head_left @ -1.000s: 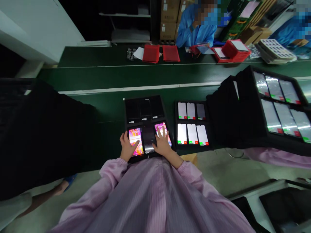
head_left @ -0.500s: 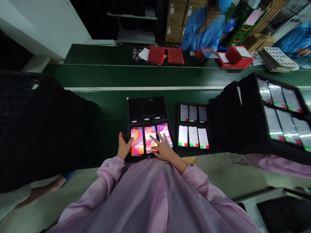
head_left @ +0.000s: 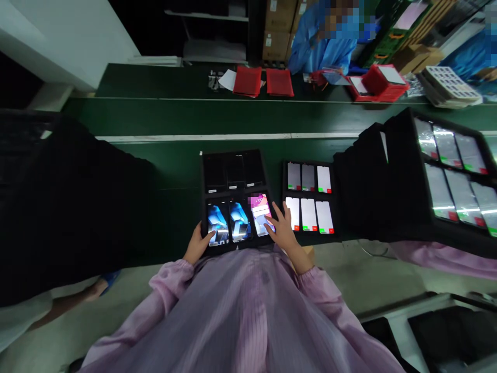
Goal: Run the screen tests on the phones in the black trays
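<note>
A black tray [head_left: 205, 173] in front of me holds two rows of smartphones. The far row is dark, with small white labels. In the near row, the left phone [head_left: 218, 220] and the middle phone [head_left: 240, 217] show a blue and dark picture; the right phone [head_left: 259, 210] shows a pink lock screen with a white box. My left hand [head_left: 196, 244] rests at the tray's near left corner, thumb over the left phone's lower edge and fingers apart. My right hand [head_left: 284, 233] has its fingers spread, thumb and a fingertip at the right phone's screen, others reaching past the tray's right edge.
To the right, a second tray [head_left: 309, 196] holds phones with white or grey screens. Stacked black trays [head_left: 365, 191] stand beyond it, and a black-covered pile [head_left: 97, 207] on the left. Red folders [head_left: 247, 81] lie across the green bench [head_left: 174, 116]; a co-worker in blue [head_left: 322, 46] is behind.
The left and middle phones changed from colourful lock screens to blue pictures. My right hand moved right, from the middle phone to the right one. The second tray's far right phone turned white.
</note>
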A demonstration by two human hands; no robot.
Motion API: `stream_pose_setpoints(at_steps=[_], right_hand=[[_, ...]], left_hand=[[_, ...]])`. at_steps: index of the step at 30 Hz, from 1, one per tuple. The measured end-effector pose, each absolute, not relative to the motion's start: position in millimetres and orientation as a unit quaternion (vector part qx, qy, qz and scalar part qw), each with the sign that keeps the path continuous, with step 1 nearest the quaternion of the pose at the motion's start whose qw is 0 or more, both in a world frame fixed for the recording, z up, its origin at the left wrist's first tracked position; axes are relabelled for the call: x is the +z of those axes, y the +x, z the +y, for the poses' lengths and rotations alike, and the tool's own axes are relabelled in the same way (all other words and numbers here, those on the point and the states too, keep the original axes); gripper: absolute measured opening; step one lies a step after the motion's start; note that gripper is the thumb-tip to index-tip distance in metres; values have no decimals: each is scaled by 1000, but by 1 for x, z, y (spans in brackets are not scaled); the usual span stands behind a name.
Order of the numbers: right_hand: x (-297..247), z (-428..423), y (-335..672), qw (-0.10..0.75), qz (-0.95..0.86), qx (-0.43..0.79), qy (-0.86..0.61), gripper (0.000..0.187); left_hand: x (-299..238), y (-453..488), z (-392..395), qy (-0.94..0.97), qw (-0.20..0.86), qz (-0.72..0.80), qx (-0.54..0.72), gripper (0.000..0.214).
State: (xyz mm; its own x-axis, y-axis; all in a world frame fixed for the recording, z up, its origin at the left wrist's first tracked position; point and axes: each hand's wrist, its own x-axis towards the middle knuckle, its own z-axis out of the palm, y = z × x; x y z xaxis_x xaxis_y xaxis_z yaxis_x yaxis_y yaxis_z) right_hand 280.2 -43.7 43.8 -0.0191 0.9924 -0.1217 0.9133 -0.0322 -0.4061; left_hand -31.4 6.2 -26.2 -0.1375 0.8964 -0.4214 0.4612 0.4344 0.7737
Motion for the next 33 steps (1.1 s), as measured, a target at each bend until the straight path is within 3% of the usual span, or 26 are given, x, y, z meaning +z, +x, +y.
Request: stream_pose_setpoints(at_steps=[12, 18, 28, 33], right_hand=[[21, -55, 256, 176, -802, 198, -535, 26], [21, -46, 250, 155, -860, 188, -449, 19], [24, -45, 241, 135, -832, 164, -512, 26], [19, -54, 255, 220, -799, 146, -540, 25]], left_hand=[[-11, -45, -2, 463, 523, 697, 159, 69], [-18, -48, -3, 487, 517, 687, 154, 71], [-34, -50, -6, 512, 513, 668, 169, 86], [-50, -54, -3, 516, 504, 667, 188, 84]])
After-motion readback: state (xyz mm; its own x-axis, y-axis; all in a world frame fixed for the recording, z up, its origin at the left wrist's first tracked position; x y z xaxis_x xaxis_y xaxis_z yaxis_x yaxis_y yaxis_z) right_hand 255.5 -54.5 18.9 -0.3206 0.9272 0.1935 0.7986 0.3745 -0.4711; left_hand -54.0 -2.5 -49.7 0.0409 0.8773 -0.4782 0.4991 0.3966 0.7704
